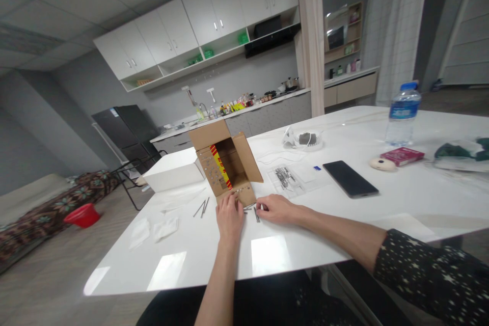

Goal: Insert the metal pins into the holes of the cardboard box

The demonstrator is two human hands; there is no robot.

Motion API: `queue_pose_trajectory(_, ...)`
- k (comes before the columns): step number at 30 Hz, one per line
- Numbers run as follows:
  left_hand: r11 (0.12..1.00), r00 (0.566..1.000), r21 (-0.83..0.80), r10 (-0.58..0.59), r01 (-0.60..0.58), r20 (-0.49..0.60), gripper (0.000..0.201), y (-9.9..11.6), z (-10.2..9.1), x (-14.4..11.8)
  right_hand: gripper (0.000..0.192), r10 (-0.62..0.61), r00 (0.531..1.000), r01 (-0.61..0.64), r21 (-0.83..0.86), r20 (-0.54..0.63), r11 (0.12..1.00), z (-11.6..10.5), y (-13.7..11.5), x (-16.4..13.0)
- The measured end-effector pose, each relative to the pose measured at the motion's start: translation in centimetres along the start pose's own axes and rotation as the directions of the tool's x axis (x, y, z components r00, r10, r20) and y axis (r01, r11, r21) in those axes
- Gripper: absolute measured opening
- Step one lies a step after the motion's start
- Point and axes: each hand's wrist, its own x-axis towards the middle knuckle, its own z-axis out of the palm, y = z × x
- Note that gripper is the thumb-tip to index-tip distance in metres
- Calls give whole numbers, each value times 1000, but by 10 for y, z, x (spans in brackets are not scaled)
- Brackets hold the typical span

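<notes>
Cardboard box [212, 168] stands open just beyond both hands, its mouth turned toward them and its lower flap [247, 195] lying at the left fingers. The left hand [229, 214] rests against the near edge of that flap, thumb apart from the fingers; whether it pinches anything there cannot be told. The right hand [278, 209] lies on the table [214, 265] with fingers curled and thumb drawn in toward them, right beside loose nails [256, 215]; whether the fingertips have closed on one is too small to tell. More nails lie left of the left hand, and a clear bag of small metal pieces [287, 179] is beyond the right wrist.

As I judge it, handling these nails by the flap calls for a steadying left hand: light, even pressure near the edge, since thin cardboard will bend or slide if pushed hard. For the right, a pinch close to the middle of one nail should stop it swivelling; lifting one at a time avoids dragging its neighbours. Points deserve care around the left thumb.
</notes>
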Motion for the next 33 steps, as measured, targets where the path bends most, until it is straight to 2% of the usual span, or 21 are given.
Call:
queue_pose_trajectory(11,998,998,19,-61,61,-12,23,1,-2,0,24,0,1000,0,0,-2,1000,1,2,1)
queue_pose_trajectory(24,999,999,-2,-45,45,11,25,3,-5,1,24,0,1000,0,-5,5,1000,-3,-2,-1)
queue_pose_trajectory(33,989,989,46,-145,144,16,23,5,-6,2,23,-3,1000,3,-4,4,1000,-2,-3,-1)
